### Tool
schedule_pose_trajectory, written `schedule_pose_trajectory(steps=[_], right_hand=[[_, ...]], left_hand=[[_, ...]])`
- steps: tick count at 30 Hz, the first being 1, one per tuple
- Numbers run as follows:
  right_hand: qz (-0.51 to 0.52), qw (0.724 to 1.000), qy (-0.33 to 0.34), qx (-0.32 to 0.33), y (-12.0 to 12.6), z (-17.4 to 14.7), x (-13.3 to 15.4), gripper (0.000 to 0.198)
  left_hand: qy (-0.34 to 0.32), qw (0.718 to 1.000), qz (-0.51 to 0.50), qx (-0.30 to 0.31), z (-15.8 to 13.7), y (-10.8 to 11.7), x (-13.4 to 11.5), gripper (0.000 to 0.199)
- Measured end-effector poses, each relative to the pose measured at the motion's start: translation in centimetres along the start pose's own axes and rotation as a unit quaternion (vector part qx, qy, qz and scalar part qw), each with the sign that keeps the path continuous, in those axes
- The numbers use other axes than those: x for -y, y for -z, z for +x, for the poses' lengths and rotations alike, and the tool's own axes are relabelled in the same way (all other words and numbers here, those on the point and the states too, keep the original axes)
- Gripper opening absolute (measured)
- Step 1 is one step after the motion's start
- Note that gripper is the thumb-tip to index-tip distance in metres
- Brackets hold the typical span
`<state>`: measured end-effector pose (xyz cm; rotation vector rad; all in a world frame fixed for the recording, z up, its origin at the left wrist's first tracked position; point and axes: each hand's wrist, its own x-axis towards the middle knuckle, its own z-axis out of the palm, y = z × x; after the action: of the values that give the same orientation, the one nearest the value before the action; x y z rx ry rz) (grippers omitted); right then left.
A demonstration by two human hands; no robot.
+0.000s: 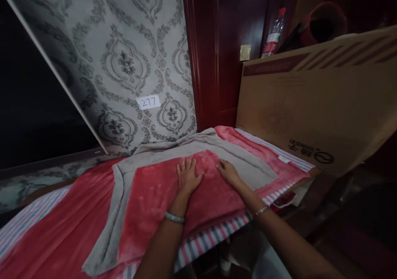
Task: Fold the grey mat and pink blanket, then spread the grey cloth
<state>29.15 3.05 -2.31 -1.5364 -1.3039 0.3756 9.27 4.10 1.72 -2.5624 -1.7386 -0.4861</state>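
A plush blanket (161,188), red on one face and grey on the other, lies partly folded across the surface in front of me. My left hand (187,177) rests flat on the red folded part, fingers spread and pointing away from me. At the right edge of that red part is my right hand (228,172), its fingers curled in and closed on the blanket's edge. The fingertips there are partly hidden. A grey layer (245,163) shows beyond and around the red fold, and more red cloth (83,204) spreads out to the left.
Beneath the blanket is a striped cloth (201,244), showing along the front edge. A large cardboard box (310,101) stands at the right, with a plastic bottle (274,33) behind its top edge. A dark screen (40,89) is at the left. Patterned wallpaper (130,64) backs the surface.
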Motion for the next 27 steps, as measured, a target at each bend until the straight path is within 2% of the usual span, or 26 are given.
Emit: schedule_pose_trajectory(steps=[5, 10, 14, 19, 24, 27], right_hand=[[-0.07, 0.996, 0.044, 0.043, 0.0, -2.7, 1.7, 0.046], [-0.174, 0.978, 0.073, 0.085, 0.8, -2.6, 2.8, 0.046], [-0.149, 0.983, 0.033, 0.098, 1.3, -0.3, 3.1, 0.042], [-0.135, 0.984, -0.03, 0.114, 1.0, 4.0, 3.5, 0.028], [-0.151, 0.973, -0.119, 0.124, -0.2, 7.5, 3.2, 0.043], [-0.163, 0.968, -0.15, 0.122, -1.2, 9.1, 2.9, 0.041]], left_hand=[[-0.027, 0.999, 0.004, -0.032, -0.1, -0.1, 0.1, 0.059], [-0.062, 0.997, -0.006, -0.034, -0.2, 0.3, 0.0, 0.052], [-0.079, 0.996, -0.002, -0.03, -0.2, 0.5, -0.1, 0.053], [-0.081, 0.996, 0.006, -0.026, -0.1, 0.3, -0.1, 0.053], [-0.078, 0.997, -0.003, -0.023, -0.1, 0.1, -0.1, 0.055], [-0.083, 0.996, -0.012, -0.024, -0.2, 0.0, 0.0, 0.057]])
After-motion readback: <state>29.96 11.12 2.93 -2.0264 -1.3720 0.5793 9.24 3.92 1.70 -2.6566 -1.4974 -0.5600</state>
